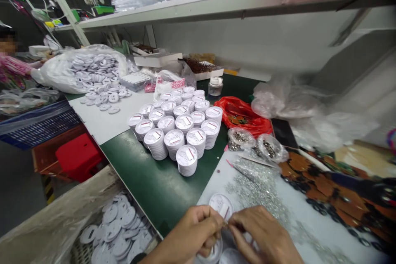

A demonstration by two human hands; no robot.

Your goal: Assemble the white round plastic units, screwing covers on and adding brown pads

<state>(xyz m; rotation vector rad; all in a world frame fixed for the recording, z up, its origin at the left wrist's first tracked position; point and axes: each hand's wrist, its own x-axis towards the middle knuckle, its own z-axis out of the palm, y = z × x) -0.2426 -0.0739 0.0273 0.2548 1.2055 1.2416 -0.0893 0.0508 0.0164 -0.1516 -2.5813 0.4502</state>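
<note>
My left hand (199, 231) and my right hand (260, 233) come together low in the picture, fingertips pinched close to each other. Whatever they pinch is too small to make out. Just beyond the fingertips lies a round white plastic disc (219, 202) with a pale rectangular piece on it. More white discs show partly under and between my hands. Ahead, stacked white discs (187, 155) stand in rows on the green table mat (148, 181). To the right of my hands, small clear parts (262, 194) are spread on a white sheet, with tweezers (256, 161) near them.
A red bag (243, 115) and two small bags of metal parts (270, 148) lie at the right. Brown pieces and black rings (328, 189) sit farther right. A shelf (216, 4) overhangs the back. Loose discs fill a crate (120, 231) below left. A co-worker's pink sleeve (15, 68) shows far left.
</note>
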